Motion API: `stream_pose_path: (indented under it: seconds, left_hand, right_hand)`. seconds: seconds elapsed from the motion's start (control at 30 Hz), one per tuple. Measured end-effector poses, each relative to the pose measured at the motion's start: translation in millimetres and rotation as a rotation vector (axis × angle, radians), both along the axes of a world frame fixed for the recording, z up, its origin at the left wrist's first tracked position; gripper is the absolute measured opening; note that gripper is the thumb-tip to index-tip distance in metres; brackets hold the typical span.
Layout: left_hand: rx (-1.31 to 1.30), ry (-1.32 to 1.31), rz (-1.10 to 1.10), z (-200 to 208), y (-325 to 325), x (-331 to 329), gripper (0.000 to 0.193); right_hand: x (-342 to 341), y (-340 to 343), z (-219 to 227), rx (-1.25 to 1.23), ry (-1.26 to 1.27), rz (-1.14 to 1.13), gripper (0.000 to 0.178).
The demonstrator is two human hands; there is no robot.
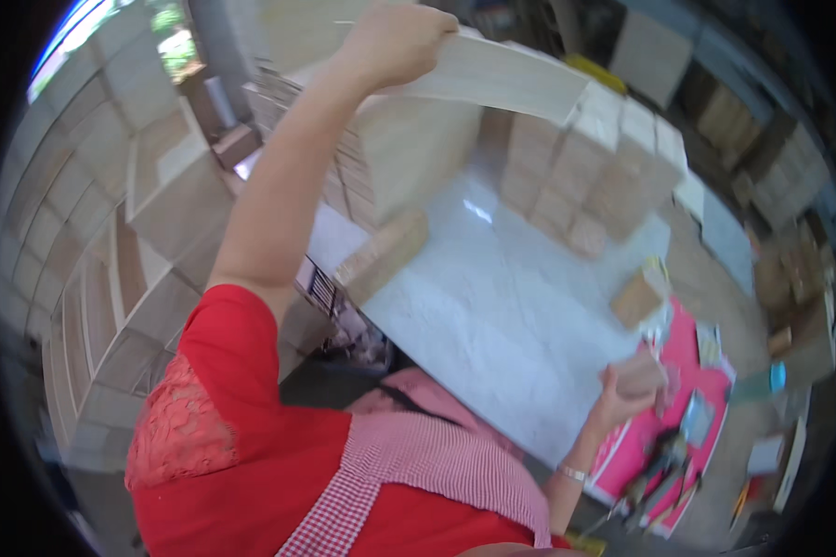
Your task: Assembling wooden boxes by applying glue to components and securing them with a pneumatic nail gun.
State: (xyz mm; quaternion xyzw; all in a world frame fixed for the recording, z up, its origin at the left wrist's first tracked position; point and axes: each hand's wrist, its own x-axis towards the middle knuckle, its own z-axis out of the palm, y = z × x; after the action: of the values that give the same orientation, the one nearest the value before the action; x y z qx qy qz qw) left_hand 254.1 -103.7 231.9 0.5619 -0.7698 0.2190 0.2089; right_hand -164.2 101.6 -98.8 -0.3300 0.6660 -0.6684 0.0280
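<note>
My left arm reaches up to the far side, where my left hand [401,45] is closed on the end of a long pale board [511,79]. The board lies level with the top of a stack of wooden blocks or boxes [567,172]; whether it touches them I cannot tell. Low on the right, my right hand [615,405] grips a small pale brown block [639,373] above the table edge. The picture is a little blurred, so the block's exact kind does not show.
The table [492,306] has a pale, glossy marbled top. A long wrapped bundle [381,252] lies at its left edge beside tall stacked panels [409,153]. At right, a pink mat [692,408] bears dark hand tools [664,459]; a small brown box [636,299] stands near it.
</note>
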Motion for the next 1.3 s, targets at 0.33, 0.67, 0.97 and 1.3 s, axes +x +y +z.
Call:
stream_pose_path:
  seconds: [0.33, 0.67, 0.97, 1.3]
  left_hand:
    - [0.409, -0.194, -0.310, -232.7, 49.7, -21.4, 0.025]
    - [0.291, -0.148, -0.497, -282.9, 77.4, -31.8, 0.041]
    - [0.476, -0.101, -0.797, -314.2, 108.5, -121.9, 0.090]
    - [0.667, -0.026, -0.853, -277.0, 108.1, -145.4, 0.086]
  right_hand:
    - [31.8, 28.2, -2.6, 0.182, -0.074, 0.027, 0.066]
    - [49.6, 48.3, -5.6, 0.132, -0.134, 0.076, 0.037]
    - [79.3, 40.7, -27.9, 0.117, 0.502, 0.180, 0.025]
    - [104.4, 32.4, -14.4, 0.209, 0.273, 0.297, 0.045]
